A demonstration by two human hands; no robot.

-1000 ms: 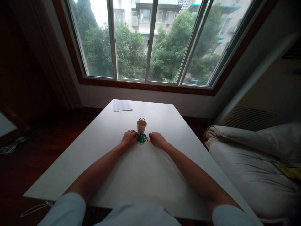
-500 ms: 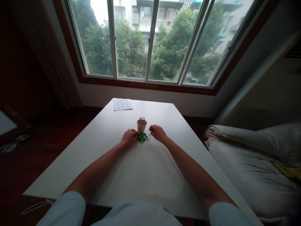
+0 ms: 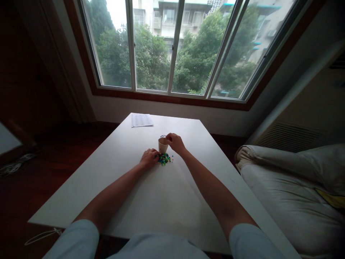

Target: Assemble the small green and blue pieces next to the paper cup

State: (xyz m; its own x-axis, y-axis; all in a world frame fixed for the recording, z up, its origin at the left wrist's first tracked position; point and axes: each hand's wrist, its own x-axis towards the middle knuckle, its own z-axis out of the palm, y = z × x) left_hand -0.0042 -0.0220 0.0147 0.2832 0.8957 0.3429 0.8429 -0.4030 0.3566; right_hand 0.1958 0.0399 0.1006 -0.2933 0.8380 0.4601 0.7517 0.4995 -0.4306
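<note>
A brown paper cup (image 3: 163,146) stands upright on the white table (image 3: 151,201). Right in front of it lies a loose pile of small beads (image 3: 164,159), green, blue, yellow and dark. My left hand (image 3: 150,158) rests on the table at the left side of the pile, fingertips touching its edge; whether it pinches a bead is too small to see. Over the right rim of the cup is my right hand (image 3: 175,143), its fingers pinched together at the opening. What those fingers hold, if anything, cannot be made out.
Behind the cup lies a thin dark looped object (image 3: 163,136). Printed papers (image 3: 142,120) are at the far left corner of the table. A pale cushioned seat (image 3: 285,187) stands to the right, and a window (image 3: 172,54) is beyond the table.
My right hand has moved left and up, from beside the beads to the cup's rim. My left hand stays by the pile. The view has shifted slightly.
</note>
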